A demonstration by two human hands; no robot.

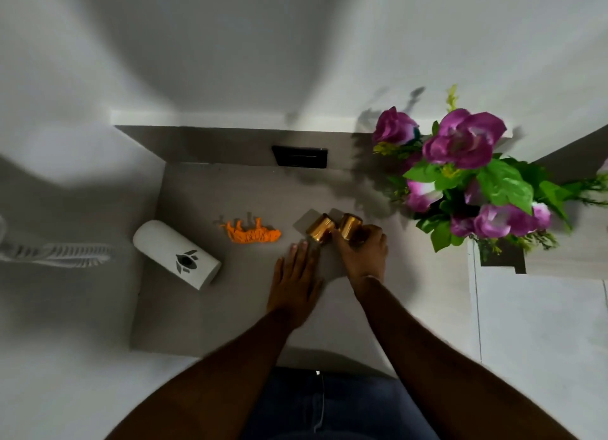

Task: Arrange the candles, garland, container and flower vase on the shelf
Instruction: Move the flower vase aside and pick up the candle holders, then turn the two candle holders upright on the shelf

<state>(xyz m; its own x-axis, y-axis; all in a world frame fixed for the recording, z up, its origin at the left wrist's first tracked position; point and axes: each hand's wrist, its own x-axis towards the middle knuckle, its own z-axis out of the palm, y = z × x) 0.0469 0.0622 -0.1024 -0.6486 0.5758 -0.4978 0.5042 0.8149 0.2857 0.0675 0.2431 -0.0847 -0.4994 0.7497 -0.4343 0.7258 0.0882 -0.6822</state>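
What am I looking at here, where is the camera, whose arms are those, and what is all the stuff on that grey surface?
There is no machine here. A person wears a wide-angle camera on the head, so this single picture looks down along their own bare arms.

The grey surface is a shelf set against a white wall. From left to right it holds a white container on its side, a small orange garland, and two gold candles side by side. Purple flowers in a vase stand at the right.

The right hand is closed around the right-hand candle. The left hand lies flat and open on the shelf, its fingertips near the other candle.
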